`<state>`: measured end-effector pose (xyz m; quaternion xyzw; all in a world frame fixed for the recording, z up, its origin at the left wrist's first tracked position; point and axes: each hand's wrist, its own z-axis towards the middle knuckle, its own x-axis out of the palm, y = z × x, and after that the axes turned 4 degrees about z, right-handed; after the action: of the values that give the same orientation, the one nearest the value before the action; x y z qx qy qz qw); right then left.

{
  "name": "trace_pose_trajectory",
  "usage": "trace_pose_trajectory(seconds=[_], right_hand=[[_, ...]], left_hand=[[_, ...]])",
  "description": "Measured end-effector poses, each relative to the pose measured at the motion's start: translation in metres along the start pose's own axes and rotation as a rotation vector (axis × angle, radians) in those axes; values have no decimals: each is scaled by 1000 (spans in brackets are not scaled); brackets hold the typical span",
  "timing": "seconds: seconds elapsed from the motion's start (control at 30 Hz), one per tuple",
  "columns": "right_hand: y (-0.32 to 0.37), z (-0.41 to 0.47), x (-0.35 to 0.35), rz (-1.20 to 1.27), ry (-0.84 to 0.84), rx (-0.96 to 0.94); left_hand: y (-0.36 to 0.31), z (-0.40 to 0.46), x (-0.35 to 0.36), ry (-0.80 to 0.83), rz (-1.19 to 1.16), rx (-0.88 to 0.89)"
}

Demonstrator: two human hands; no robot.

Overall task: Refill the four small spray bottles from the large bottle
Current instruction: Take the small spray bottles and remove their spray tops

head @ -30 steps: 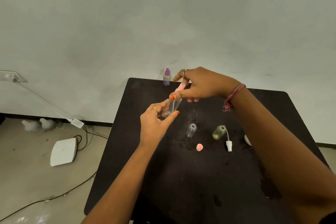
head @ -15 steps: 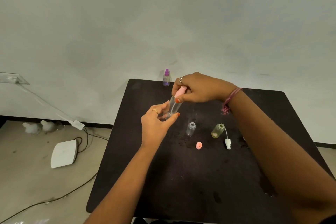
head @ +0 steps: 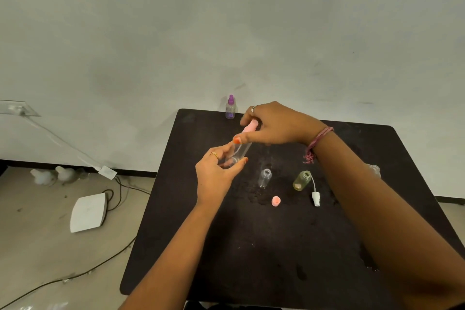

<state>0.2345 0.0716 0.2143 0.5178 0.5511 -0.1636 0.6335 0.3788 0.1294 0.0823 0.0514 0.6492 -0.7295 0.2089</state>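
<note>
Above the black table point(head: 251, 246) I hold a small clear spray bottle point(head: 241, 151), tilted. My left hand point(head: 216, 173) grips its base. My right hand point(head: 274, 124) pinches its pink spray top point(head: 249, 126). An open clear bottle point(head: 265, 178) stands in the middle of the table, with a pink cap point(head: 275, 200) lying in front of it. To its right stands an open yellowish bottle point(head: 301, 180) with a white sprayer head and tube point(head: 315, 196) beside it. A purple-capped bottle point(head: 230, 107) stands at the table's far edge. Behind my right forearm a clear object point(head: 374, 170) shows partly.
The table stands against a white wall. On the floor to the left lie a white flat device point(head: 88, 212), cables point(head: 75, 275) and two pale rounded objects point(head: 54, 175). Wet patches mark the table top around the bottles.
My right hand has closed around the pink top of the held bottle and drawn it a little closer in. The bottles on the table have not moved.
</note>
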Motion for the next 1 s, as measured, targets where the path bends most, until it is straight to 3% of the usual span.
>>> trace_pose_trajectory(seconds=[0.17,0.3,0.43,0.57,1.0], right_hand=[[1,0,1,26,7,-74],[-1,1,6,40,8,32],[-1,1,4,11,11,-29],[0,1,9,82,11,44],[-14,-11,-14,113,-239,27]], left_hand=[[2,0,0,6,-3,-18],[4,1,0,19,14,-18],[6,1,2,39,9,-37],[7,2,3,37,21,-36],[17,4,5,47,-31,-125]])
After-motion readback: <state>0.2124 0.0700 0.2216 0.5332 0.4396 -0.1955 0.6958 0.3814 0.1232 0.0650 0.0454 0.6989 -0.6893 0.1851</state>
